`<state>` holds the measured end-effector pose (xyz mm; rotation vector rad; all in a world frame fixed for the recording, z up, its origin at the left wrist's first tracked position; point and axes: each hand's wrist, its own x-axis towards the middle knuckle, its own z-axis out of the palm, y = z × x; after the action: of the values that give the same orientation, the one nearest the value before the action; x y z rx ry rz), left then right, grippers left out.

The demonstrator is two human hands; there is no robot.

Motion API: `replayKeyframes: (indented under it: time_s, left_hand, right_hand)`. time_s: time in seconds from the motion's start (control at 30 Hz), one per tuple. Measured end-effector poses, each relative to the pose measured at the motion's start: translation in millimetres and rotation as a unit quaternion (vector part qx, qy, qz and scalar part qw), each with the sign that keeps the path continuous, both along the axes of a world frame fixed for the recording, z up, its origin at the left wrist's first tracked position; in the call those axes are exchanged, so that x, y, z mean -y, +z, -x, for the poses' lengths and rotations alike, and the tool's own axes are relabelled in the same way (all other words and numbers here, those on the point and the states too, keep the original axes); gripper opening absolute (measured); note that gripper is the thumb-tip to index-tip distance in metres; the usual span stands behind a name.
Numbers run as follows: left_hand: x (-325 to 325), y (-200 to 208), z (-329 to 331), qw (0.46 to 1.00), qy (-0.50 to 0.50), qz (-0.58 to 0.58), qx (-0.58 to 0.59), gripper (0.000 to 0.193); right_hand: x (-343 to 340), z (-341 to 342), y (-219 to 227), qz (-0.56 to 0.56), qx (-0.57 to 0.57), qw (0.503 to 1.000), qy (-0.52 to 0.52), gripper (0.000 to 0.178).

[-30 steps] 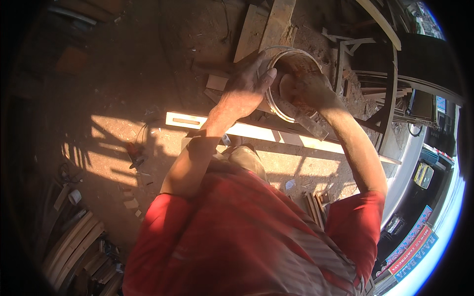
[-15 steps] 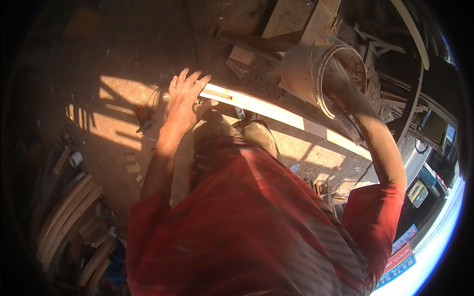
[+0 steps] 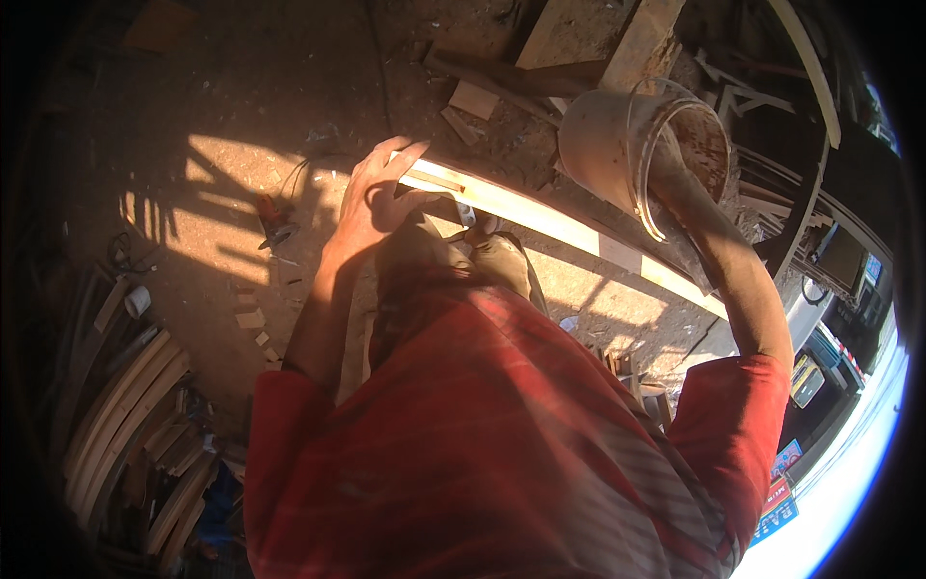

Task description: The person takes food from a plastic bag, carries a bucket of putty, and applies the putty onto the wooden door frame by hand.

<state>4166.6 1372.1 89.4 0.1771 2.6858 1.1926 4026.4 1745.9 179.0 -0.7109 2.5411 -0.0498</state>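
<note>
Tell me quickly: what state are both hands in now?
Left hand: holding the plank by its end.
Right hand: inside the bucket, mostly hidden; open or closed cannot be told.

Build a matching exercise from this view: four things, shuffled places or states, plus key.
Things:
1. left hand
2. right hand
3. bucket
4. plank

Places or states:
A. reaching inside the bucket
B. pale wood, partly sunlit, slotted near one end
C. at the plank's left end
D. tilted, with its open mouth showing

Pairs: 1-C, 2-A, 3-D, 4-B
</note>
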Motion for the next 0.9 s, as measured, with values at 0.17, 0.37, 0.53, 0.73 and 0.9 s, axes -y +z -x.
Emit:
replayKeyframes:
  time_s: [0.17, 0.37, 0.53, 0.73, 0.9]
  left_hand:
    - [-2.6, 0.8, 1.1, 0.999, 0.009, -0.037, 0.020, 0.067]
    - [-9.5, -11.5, -4.0, 0.993, 0.011, 0.080, -0.087, 0.069]
    - [-26.2, -14.8, 3.1, 0.980, -0.071, 0.088, -0.161, 0.059]
    - [-24.8, -24.3, -1.8, 0.979, -0.051, 0.094, -0.176, 0.059]
    - [-23.8, -26.1, 0.5, 0.979, -0.065, 0.057, -0.185, 0.059]
  right_hand:
    - [-1.7, 1.8, 8.9, -0.010, -0.010, 1.000, -0.006, 0.025]
    - [-18.9, 3.9, 15.2, -0.045, -0.012, 0.999, 0.001, 0.026]
    - [-42.6, -3.0, 48.7, -0.119, -0.033, 0.992, -0.014, 0.026]
    - [41.8, -61.2, 136.0, 0.244, 0.018, 0.942, -0.232, 0.020]
    - [108.1, -101.6, 75.5, 0.298, 0.118, 0.886, -0.336, 0.019]
